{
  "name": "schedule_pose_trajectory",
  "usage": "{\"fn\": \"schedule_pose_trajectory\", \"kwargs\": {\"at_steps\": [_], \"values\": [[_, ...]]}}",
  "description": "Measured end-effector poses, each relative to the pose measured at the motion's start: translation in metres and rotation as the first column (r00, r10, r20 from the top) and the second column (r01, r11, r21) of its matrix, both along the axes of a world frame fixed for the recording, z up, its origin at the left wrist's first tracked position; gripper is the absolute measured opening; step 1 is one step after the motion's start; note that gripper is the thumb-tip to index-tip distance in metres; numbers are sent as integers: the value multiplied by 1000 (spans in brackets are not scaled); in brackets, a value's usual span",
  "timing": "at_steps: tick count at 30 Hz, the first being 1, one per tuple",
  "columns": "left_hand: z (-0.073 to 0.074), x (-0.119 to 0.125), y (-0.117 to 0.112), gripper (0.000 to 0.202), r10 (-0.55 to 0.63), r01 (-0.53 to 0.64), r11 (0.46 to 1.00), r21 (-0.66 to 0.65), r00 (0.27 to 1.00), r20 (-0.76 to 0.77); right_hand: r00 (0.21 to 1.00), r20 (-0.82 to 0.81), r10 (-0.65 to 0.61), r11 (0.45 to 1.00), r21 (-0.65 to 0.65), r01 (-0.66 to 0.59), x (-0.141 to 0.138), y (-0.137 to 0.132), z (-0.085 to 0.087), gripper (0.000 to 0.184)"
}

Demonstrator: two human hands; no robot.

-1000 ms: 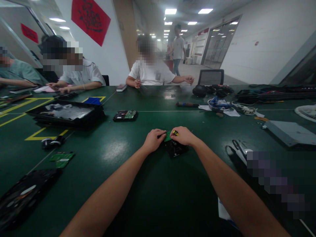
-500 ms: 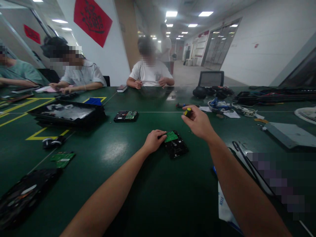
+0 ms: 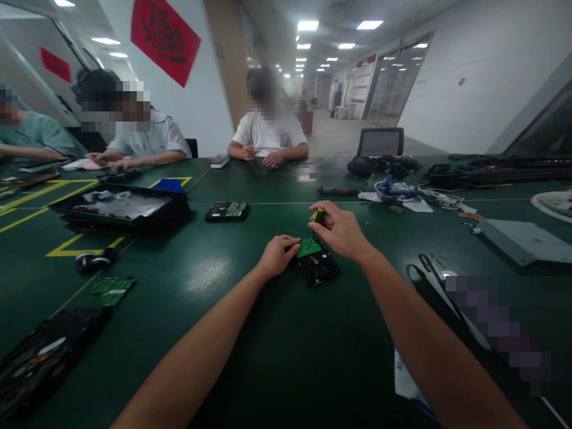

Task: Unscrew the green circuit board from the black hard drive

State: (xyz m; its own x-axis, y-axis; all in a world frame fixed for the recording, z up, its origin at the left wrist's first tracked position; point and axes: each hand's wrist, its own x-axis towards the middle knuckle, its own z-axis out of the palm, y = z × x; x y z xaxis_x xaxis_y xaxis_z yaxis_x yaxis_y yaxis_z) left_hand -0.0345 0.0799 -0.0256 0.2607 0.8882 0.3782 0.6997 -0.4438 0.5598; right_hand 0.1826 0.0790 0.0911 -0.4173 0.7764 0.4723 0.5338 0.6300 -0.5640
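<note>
A hard drive (image 3: 320,269) lies on the green table in front of me, a green circuit board (image 3: 305,246) at its far end. My left hand (image 3: 277,256) grips the drive's left edge, fingers closed against it. In my right hand (image 3: 345,231) is a screwdriver (image 3: 319,215) with a yellow and black handle. It stands nearly upright, its dark shaft pointing down onto the circuit board. Whether the tip sits in a screw is too small to tell.
A second hard drive (image 3: 227,211) lies further back, left of a black tray (image 3: 120,208). At near left are a loose circuit board (image 3: 114,290) and a dark drive casing (image 3: 49,351). A grey metal box (image 3: 527,238) lies right. A person (image 3: 270,134) sits opposite.
My right hand has brought the screwdriver left and down, from beside the hard drive to over its circuit board. My left hand stays at the drive's edge.
</note>
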Motion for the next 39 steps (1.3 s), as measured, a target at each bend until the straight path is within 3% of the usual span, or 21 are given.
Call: {"fn": "schedule_pose_trajectory", "kwargs": {"at_steps": [25, 32, 39], "values": [[-1, -1, 2, 30, -7, 7, 1000, -13, 1000, -17, 1000, 9, -11, 999, -40, 11, -4, 3, -8, 33], [16, -1, -2, 35, -57, 52, 997, -65, 995, -80, 1000, -7, 16, 1000, -22, -16, 0, 5, -9, 31], [27, -1, 0, 59, -110, 90, 990, -112, 977, -183, 998, -42, 55, 998, 14, -55, 1, 10, -13, 30]]}}
